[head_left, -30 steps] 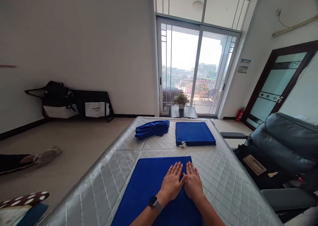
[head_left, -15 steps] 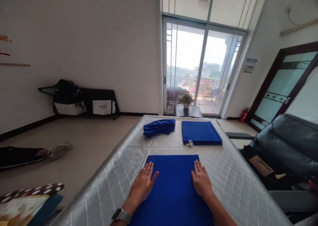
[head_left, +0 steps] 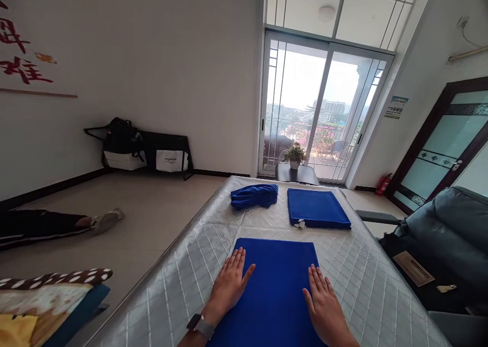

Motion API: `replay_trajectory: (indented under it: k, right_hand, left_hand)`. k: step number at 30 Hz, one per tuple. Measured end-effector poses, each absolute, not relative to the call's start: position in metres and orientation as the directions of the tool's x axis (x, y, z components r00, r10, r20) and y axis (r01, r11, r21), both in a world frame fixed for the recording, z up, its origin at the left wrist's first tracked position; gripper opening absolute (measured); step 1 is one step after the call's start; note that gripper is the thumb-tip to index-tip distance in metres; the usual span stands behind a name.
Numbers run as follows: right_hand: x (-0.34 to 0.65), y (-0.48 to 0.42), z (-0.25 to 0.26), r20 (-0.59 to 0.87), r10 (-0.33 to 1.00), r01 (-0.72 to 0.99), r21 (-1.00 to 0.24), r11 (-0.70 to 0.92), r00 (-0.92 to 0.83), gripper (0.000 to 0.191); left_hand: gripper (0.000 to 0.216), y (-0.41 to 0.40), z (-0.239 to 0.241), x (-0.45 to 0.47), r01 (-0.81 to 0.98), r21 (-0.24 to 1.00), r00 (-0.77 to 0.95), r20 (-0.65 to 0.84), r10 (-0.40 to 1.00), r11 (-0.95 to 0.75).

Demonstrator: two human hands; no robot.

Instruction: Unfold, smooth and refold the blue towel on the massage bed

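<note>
A flat blue towel (head_left: 274,286) lies on the near part of a table covered with a quilted silver cloth (head_left: 183,281). My left hand (head_left: 229,286), with a watch on its wrist, rests flat on the towel's left edge, fingers stretched out. My right hand (head_left: 324,306) lies flat near the towel's right edge, fingers also stretched out. Neither hand holds anything. Farther back on the table sit a neatly folded blue towel (head_left: 318,208) with a small tag and a crumpled blue towel (head_left: 254,196).
A dark grey armchair (head_left: 450,235) stands to the right of the table. Another person's leg and shoe (head_left: 95,221) lie on the floor at left. Bags (head_left: 145,151) rest against the far wall. A potted plant (head_left: 294,155) stands on a small dark table before the glass balcony doors.
My hands, together in the middle of the towel a second ago, have slid apart to its left and right sides. The right hand has since drawn back towards me.
</note>
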State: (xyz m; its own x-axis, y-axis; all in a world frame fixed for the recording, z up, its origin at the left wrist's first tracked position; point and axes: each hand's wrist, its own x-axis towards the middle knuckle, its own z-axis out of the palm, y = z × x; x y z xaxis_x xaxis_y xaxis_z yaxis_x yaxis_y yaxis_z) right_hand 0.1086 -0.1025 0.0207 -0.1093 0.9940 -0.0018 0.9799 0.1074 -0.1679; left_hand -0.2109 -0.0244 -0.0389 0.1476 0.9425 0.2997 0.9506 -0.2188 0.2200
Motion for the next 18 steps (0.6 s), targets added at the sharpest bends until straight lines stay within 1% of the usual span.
replay_trajectory:
  k: [6,9,11,12,14,16,18]
  right_hand:
    - [0.114,-0.118,0.008,-0.042,0.994,0.965,-0.251,0.083,-0.097,0.069]
    - [0.114,-0.117,0.008,-0.048,0.994,0.953,-0.292,0.076,-0.094,0.069]
    - [0.114,-0.117,0.009,-0.045,0.995,0.943,-0.324,0.073,-0.093,0.069]
    - [0.115,-0.118,0.01,-0.043,0.995,0.938,-0.339,0.073,-0.092,0.07]
    - [0.115,-0.119,0.01,-0.039,0.995,0.932,-0.356,0.074,-0.093,0.07]
    - [0.116,-0.12,0.011,-0.035,0.994,0.929,-0.359,0.086,-0.106,0.069]
    - [0.117,-0.121,0.013,-0.041,0.99,0.929,-0.354,0.111,-0.134,0.065]
  left_hand:
    - [0.073,-0.024,-0.04,-0.215,0.957,0.195,0.145,0.318,0.937,-0.214]
    - [0.073,-0.027,-0.029,-0.21,0.968,0.164,0.123,0.357,0.926,-0.192]
    - [0.069,-0.034,-0.018,-0.193,0.961,0.174,0.142,0.357,0.923,-0.215]
    - [0.066,-0.039,-0.013,-0.178,0.949,0.186,0.178,0.345,0.922,-0.253]
    - [0.06,-0.054,-0.006,-0.141,0.904,0.202,0.307,0.311,0.9,-0.378]
    - [0.059,-0.071,-0.004,-0.099,0.826,0.173,0.474,0.3,0.828,-0.536]
    - [0.062,-0.086,-0.007,-0.065,0.748,0.13,0.596,0.3,0.745,-0.651]
